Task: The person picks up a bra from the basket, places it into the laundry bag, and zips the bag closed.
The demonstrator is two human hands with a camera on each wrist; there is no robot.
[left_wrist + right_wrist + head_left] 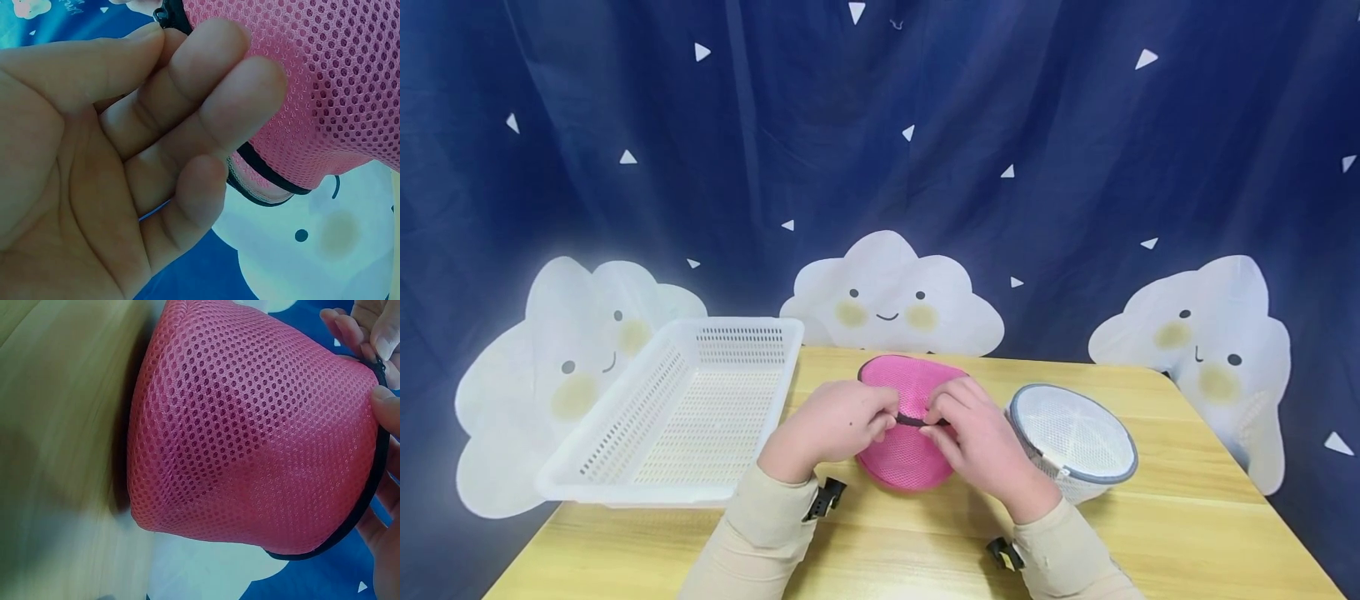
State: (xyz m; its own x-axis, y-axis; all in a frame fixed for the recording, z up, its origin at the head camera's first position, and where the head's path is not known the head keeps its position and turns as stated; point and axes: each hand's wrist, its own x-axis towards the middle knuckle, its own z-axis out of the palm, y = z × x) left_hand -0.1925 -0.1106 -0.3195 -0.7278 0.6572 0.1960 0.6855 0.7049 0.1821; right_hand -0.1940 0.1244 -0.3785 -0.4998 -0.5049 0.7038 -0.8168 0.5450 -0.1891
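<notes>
A pink mesh laundry bag (904, 467) with black edging stands on the table between the two hands. The left hand (842, 418) pinches the bag's black zipper rim between thumb and index finger; in the left wrist view, a small black zipper pull (162, 17) shows at those fingertips, and the other fingers are bent beside the mesh. From the other side, the right hand (981, 429) grips the same rim. The right wrist view shows its thumb pressing on the pink mesh near the black edge (369, 494), with fingers behind it.
A white plastic basket (561, 486) with slotted walls sits to the left. A round white mesh laundry bag (1075, 437) with grey edging stands right of the right hand. Behind the wooden table (895, 550) hangs a dark blue curtain (880, 167) with clouds.
</notes>
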